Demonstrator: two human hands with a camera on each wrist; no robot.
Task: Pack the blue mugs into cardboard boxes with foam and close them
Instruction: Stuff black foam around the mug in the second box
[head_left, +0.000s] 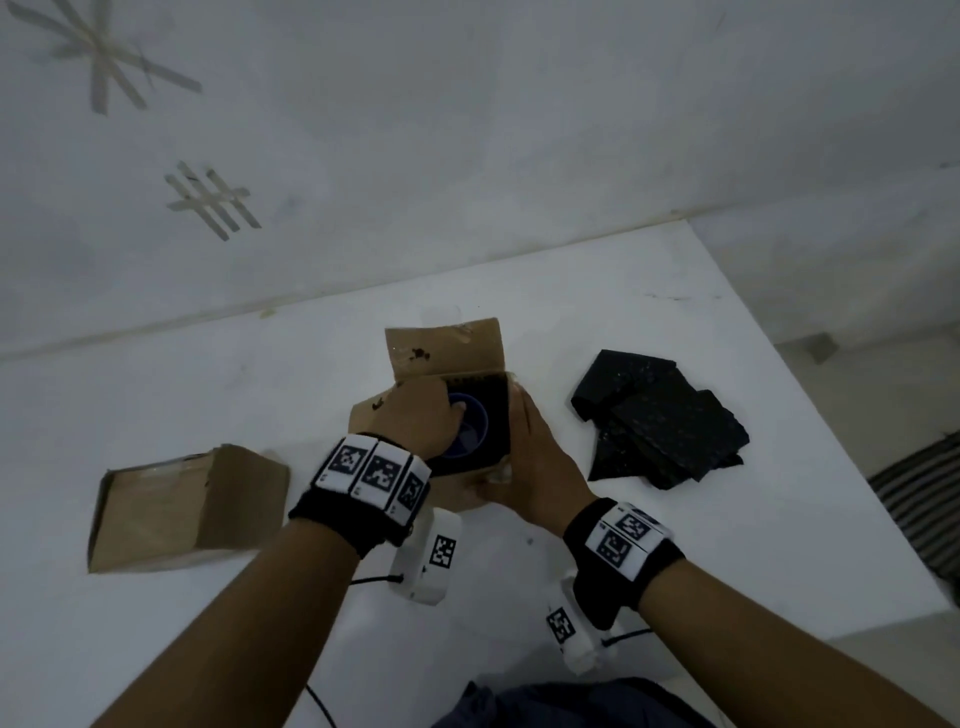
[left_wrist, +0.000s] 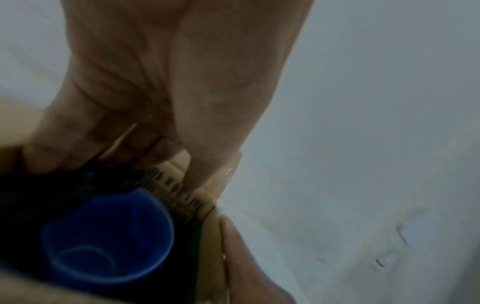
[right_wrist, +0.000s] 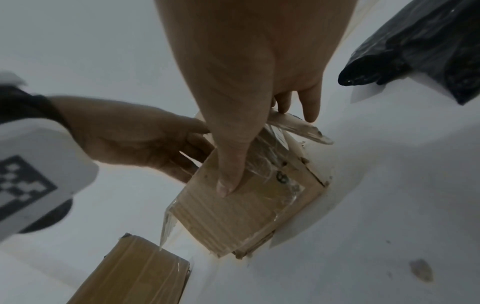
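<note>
An open cardboard box (head_left: 447, 353) stands at the middle of the white table, its back flap upright. Black foam (head_left: 500, 410) lines it, and a blue mug (head_left: 470, 431) sits upright inside, also seen in the left wrist view as the mug (left_wrist: 103, 236). My left hand (head_left: 441, 415) reaches over the box's left side. Its fingers curl over the box wall (left_wrist: 182, 197) and foam beside the mug. My right hand (head_left: 519, 447) clasps the box's right side, thumb (right_wrist: 228, 181) flat on the taped near face (right_wrist: 228, 222).
A closed, taped cardboard box (head_left: 187, 509) lies to the left, close to the open one. A loose pile of black foam pieces (head_left: 660, 421) lies to the right. The table edge (head_left: 810, 415) runs down the right side, and a white wall stands behind.
</note>
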